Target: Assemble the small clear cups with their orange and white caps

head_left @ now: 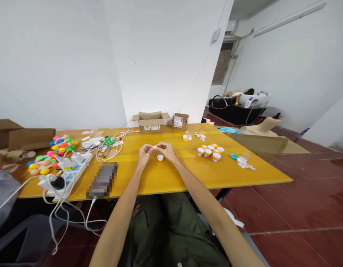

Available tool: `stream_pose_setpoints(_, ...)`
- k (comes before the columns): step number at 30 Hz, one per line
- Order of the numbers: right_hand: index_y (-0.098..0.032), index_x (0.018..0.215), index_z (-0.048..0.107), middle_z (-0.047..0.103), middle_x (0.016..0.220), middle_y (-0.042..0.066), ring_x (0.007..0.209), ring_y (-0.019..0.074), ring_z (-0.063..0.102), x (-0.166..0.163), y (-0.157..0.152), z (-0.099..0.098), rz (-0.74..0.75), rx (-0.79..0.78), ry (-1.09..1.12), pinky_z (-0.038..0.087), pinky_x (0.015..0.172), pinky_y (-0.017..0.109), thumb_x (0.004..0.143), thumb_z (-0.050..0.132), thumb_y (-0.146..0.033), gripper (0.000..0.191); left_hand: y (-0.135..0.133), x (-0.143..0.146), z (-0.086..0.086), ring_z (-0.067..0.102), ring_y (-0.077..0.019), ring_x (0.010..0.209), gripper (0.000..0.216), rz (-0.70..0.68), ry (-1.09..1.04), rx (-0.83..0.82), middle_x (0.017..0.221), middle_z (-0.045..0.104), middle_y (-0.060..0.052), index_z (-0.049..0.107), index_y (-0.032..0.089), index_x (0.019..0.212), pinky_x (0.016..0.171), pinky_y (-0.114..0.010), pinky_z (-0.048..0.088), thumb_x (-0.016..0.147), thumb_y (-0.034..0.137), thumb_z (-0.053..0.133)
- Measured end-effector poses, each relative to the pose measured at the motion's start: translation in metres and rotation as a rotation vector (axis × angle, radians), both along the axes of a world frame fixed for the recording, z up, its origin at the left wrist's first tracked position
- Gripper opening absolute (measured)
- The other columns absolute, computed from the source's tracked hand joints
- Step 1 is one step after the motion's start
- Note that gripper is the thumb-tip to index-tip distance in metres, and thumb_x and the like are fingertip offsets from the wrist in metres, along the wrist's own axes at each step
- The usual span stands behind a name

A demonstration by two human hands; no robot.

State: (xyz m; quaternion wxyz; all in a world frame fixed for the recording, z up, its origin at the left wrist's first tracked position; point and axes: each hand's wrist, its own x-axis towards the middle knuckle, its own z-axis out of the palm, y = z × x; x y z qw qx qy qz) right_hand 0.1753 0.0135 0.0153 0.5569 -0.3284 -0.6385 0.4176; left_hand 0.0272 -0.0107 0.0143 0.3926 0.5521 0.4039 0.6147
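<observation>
Above the yellow table (127,178), my left hand (144,155) and my right hand (166,150) meet, their fingers pinched on a small white piece (154,148). It is too small for me to name its kind. Just below, near my right hand, a small round white and orange container (160,158) stands on the table with its top facing up. To the right is a cluster of several small tubs with white and orange lids (207,151). Farther right lie loose white pieces (242,161) beside a teal ring (233,157).
An open cardboard box (151,128) and a smaller carton (179,121) stand at the back by the wall. On the left are a power strip (77,172) with trailing cables, a blurred-out phone (102,181) and colourful balls (60,146). Another person's sleeve (4,196) shows far left.
</observation>
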Motion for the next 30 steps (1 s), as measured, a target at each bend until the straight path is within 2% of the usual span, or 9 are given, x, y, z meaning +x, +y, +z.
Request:
stream_pose_setpoints(7, -0.02, 0.071, 0.072, 0.073, 0.07, 0.004, 0.066, 0.0192, 0.067, 0.001, 0.0, 0.001, -0.018, -0.029, 0.016, 0.057, 0.066, 0.033, 0.066, 0.077, -0.048, 0.029, -0.004, 0.002, 0.004, 0.067, -0.0183, 0.068, 0.029, -0.039, -0.02, -0.021, 0.07, 0.07, -0.002, 0.067, 0.019, 0.077, 0.071, -0.033, 0.054, 0.065, 0.042, 0.08)
stream_pose_setpoints(12, -0.021, 0.076, 0.073, 0.075, 0.077, 0.005, 0.069, 0.0205, 0.068, 0.005, 0.002, 0.002, -0.026, -0.014, 0.028, 0.057, 0.065, 0.033, 0.07, 0.075, -0.05, 0.03, -0.003, 0.004, 0.003, 0.067, -0.0189, 0.069, 0.032, -0.034, 0.016, 0.0, 0.07, 0.071, -0.003, 0.068, 0.019, 0.077, 0.072, -0.034, 0.055, 0.066, 0.046, 0.08)
stream_pose_setpoints(16, -0.021, 0.079, 0.072, 0.076, 0.081, 0.006, 0.074, 0.0216, 0.069, 0.008, 0.006, 0.001, -0.055, -0.006, 0.066, 0.058, 0.067, 0.034, 0.069, 0.075, -0.051, 0.031, -0.004, 0.008, -0.001, 0.065, -0.019, 0.078, 0.03, -0.075, 0.147, 0.014, 0.078, 0.07, -0.002, 0.067, 0.02, 0.076, 0.078, -0.033, 0.052, 0.061, 0.04, 0.084)
stream_pose_setpoints(19, -0.021, 0.081, 0.073, 0.075, 0.081, 0.006, 0.075, 0.0218, 0.069, 0.01, 0.009, -0.001, -0.089, -0.015, 0.083, 0.058, 0.065, 0.033, 0.068, 0.075, -0.051, 0.032, -0.006, 0.01, -0.005, 0.062, -0.02, 0.079, 0.035, -0.145, 0.295, 0.032, 0.08, 0.068, -0.002, 0.068, 0.021, 0.078, 0.077, -0.033, 0.05, 0.053, 0.035, 0.089)
stream_pose_setpoints(22, -0.022, 0.083, 0.073, 0.075, 0.081, 0.006, 0.076, 0.022, 0.069, 0.011, 0.011, -0.002, -0.105, -0.02, 0.076, 0.057, 0.063, 0.031, 0.069, 0.074, -0.052, 0.033, -0.005, 0.011, -0.01, 0.059, -0.0213, 0.08, 0.039, -0.151, 0.424, 0.096, 0.079, 0.065, -0.001, 0.067, 0.022, 0.074, 0.079, -0.035, 0.048, 0.045, 0.03, 0.092)
stream_pose_setpoints(26, -0.022, 0.084, 0.074, 0.075, 0.08, 0.005, 0.074, 0.021, 0.068, 0.011, 0.011, -0.003, -0.105, -0.015, 0.031, 0.055, 0.063, 0.031, 0.071, 0.073, -0.05, 0.031, -0.002, 0.01, -0.014, 0.058, -0.0212, 0.079, 0.028, -0.114, 0.532, 0.157, 0.074, 0.064, 0.0, 0.066, 0.023, 0.07, 0.08, -0.035, 0.047, 0.052, 0.024, 0.087)
stream_pose_setpoints(30, -0.022, 0.079, 0.073, 0.075, 0.08, 0.003, 0.075, 0.02, 0.068, 0.011, 0.009, -0.001, -0.071, 0.009, -0.024, 0.055, 0.07, 0.032, 0.07, 0.073, -0.044, 0.024, 0.001, 0.009, -0.015, 0.056, -0.02, 0.075, 0.018, -0.05, 0.54, 0.154, 0.069, 0.062, 0.0, 0.064, 0.022, 0.066, 0.077, -0.034, 0.046, 0.058, 0.019, 0.08)
